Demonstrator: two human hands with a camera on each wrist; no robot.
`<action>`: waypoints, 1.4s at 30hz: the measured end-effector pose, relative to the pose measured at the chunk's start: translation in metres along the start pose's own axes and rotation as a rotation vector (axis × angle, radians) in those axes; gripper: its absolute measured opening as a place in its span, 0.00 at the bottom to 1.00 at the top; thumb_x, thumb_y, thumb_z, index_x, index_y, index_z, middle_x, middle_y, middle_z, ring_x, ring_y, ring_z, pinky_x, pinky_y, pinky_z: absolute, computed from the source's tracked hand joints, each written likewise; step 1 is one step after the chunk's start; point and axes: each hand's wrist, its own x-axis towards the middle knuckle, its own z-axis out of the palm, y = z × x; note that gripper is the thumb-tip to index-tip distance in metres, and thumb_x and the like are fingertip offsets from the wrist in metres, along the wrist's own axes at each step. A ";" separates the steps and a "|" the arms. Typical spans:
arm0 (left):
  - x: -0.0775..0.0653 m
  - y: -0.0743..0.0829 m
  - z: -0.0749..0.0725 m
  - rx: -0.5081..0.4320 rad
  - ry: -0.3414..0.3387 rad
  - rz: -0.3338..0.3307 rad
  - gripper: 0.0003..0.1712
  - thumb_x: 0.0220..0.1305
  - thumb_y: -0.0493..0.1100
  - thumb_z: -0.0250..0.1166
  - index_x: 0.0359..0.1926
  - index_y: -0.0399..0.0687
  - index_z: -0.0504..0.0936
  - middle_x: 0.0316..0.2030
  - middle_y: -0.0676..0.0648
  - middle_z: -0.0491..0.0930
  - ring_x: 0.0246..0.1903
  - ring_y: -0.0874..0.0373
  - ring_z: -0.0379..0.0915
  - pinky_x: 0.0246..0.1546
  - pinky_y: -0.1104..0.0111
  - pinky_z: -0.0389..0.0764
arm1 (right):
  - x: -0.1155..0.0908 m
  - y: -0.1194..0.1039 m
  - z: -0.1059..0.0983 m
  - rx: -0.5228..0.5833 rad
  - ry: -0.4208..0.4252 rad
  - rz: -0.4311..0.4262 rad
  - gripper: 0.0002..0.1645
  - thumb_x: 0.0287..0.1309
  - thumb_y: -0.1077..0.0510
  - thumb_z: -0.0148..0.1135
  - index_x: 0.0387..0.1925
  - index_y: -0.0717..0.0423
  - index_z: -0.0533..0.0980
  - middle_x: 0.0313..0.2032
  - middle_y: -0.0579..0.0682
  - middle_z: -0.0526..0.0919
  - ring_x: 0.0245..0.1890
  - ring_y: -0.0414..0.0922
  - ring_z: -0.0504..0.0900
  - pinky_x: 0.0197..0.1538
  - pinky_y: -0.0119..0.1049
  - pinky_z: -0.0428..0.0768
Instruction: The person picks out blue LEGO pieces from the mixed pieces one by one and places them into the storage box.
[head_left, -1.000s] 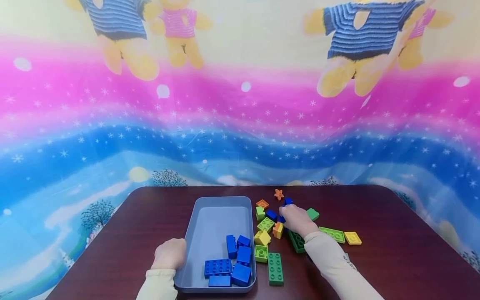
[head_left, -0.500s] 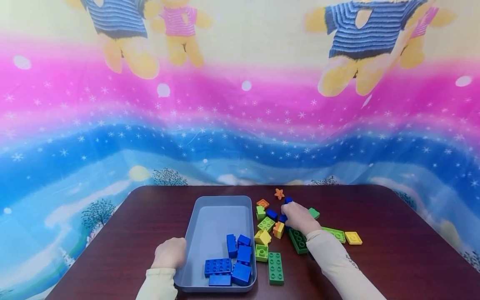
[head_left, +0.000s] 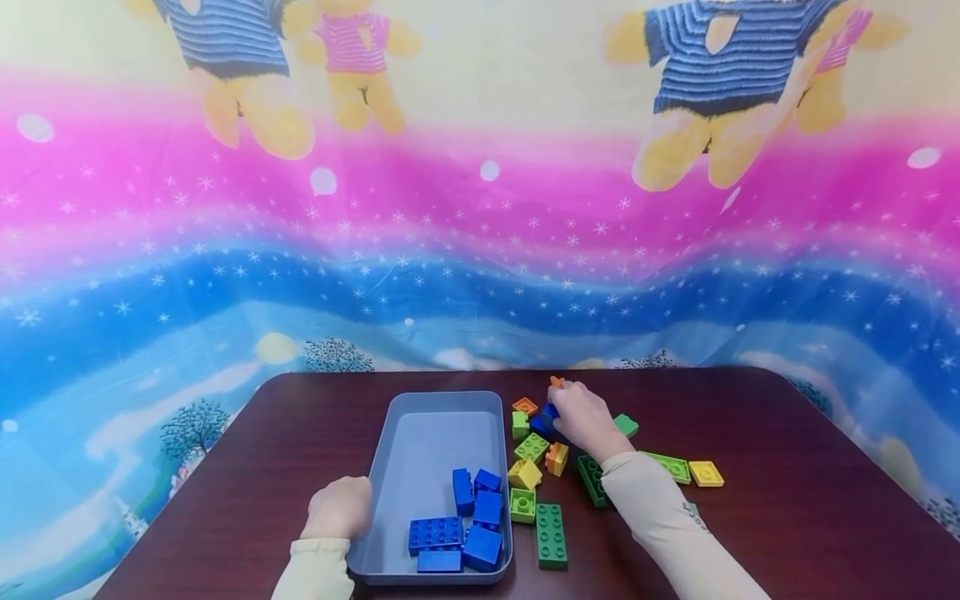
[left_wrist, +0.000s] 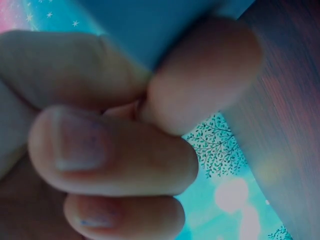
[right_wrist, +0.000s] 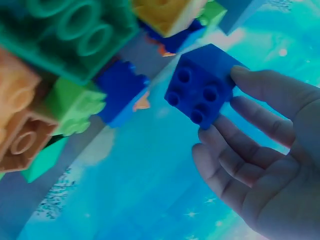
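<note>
Thumb and fingers of my right hand pinch a blue toy building brick with studs on one face. In the right wrist view it is held apart from the pile, studs facing the camera. The head view shows this hand over the far part of the loose bricks, partly covering an orange star-shaped piece. Another blue brick lies among the pile. My left hand grips the left rim of the grey tray, its edge between thumb and forefinger. Several blue bricks lie in the tray's near right part.
Right of the tray are a lime brick, a yellow brick, an orange-and-yellow brick and a long green brick. Farther right lies a flat yellow piece. A patterned cloth hangs behind the dark table.
My right hand has moved away from me and slightly left, with a blue brick now showing at its fingertips. It now partly covers the orange star-shaped piece. The left hand and tray stay put.
</note>
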 end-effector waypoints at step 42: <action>0.000 -0.001 -0.002 -0.007 -0.008 0.003 0.14 0.49 0.28 0.56 0.12 0.44 0.67 0.12 0.48 0.65 0.14 0.57 0.61 0.13 0.61 0.68 | 0.003 -0.064 0.019 -0.047 0.168 -0.348 0.14 0.43 0.59 0.70 0.35 0.55 0.77 0.33 0.47 0.76 0.35 0.42 0.72 0.39 0.32 0.74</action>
